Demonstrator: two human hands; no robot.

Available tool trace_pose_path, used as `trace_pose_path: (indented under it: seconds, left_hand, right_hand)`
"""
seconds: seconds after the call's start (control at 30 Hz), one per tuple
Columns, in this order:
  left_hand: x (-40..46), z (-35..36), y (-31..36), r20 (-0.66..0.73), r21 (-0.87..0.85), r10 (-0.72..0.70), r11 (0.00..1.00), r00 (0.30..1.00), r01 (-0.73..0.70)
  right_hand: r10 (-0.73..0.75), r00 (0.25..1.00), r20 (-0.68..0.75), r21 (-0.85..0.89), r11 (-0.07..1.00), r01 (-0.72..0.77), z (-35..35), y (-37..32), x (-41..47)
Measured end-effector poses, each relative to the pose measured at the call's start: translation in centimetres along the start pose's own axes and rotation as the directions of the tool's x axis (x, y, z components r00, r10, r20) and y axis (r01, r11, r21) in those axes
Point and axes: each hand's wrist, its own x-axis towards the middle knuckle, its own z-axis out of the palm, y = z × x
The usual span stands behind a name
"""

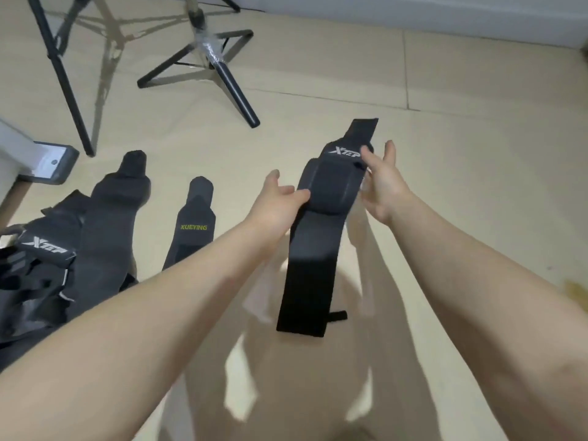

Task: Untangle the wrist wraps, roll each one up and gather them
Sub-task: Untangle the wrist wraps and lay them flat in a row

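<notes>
1. A person's left hand [276, 198] and right hand [383, 183] hold a black wrist wrap [321, 218] above the tan floor [445, 154], right of centre.
2. The left grip pinches the wrap's left edge, thumb on its folded upper part; the right grip closes loosely on the right edge beside the white lettering.
3. The wrap's long tail hangs toward the near side, a small loop at its corner.
4. A second wrap with yellow lettering [194, 224] lies on the floor to the left.
5. A tangled pile of wraps [63, 249] sits at the near left.
6. Black stand legs [219, 68] rest at the far left.
</notes>
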Motion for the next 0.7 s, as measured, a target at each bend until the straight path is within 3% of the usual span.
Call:
trace_pose_path:
  seconds: [0.07,0.13,0.27,0.33,0.4,0.43,0.47,0.53,0.6,0.67,0.7]
  left_hand:
    - [2.3,0.2,-1.5,-0.097,0.140,-0.001,0.990,0.995,0.015]
    - [3.7,0.6,-5.0,-0.113,0.220,-0.088,0.969,0.990,0.111]
    - [3.6,1.5,-11.7,-0.162,0.416,-0.160,0.884,0.974,0.214]
    - [3.3,1.8,-13.6,-0.151,0.377,-0.156,0.904,0.976,0.203]
    - [3.0,1.9,-14.7,-0.088,0.217,-0.228,0.946,0.970,0.242]
    - [2.9,1.9,-15.0,-0.066,0.169,-0.252,0.951,0.965,0.260]
    - [2.7,1.9,-15.2,-0.052,0.173,-0.241,0.953,0.969,0.247]
    - [2.6,2.2,-15.1,-0.030,0.331,-0.120,0.936,0.992,0.123]
    - [2.3,2.4,-14.9,0.030,0.600,0.086,0.795,0.996,-0.087]
    - [2.2,2.4,-14.9,0.180,0.872,0.206,0.419,0.962,-0.253]
    - [2.3,2.3,-15.2,0.285,0.920,0.194,0.219,0.939,-0.325]
  right_hand:
    - [0.098,0.987,-0.123,-0.182,0.976,-0.120,-0.4,0.7,1.4]
    - [0.119,0.971,-0.206,-0.323,0.929,-0.182,-1.7,3.3,1.7]
    - [0.162,0.986,-0.046,-0.534,0.830,-0.162,-3.9,11.1,-0.6]
    - [0.132,0.991,-0.005,-0.635,0.765,-0.106,-4.2,13.1,-2.0]
    - [0.091,0.993,0.071,-0.686,0.727,-0.017,-3.6,13.7,-2.8]
    - [0.059,0.989,0.136,-0.748,0.661,0.063,-3.2,13.8,-3.0]
    - [0.022,0.980,0.200,-0.835,0.527,0.159,-2.8,13.8,-2.9]
    - [-0.018,0.948,0.318,-0.936,0.151,0.317,-2.1,14.0,-2.5]
    - [0.004,0.902,0.432,-0.889,-0.165,0.426,-2.0,14.6,-2.0]
    - [0.057,0.884,0.465,-0.841,-0.284,0.461,-2.1,14.9,-1.8]
    - [0.065,0.888,0.454,-0.842,-0.294,0.452,-2.0,14.8,-1.8]
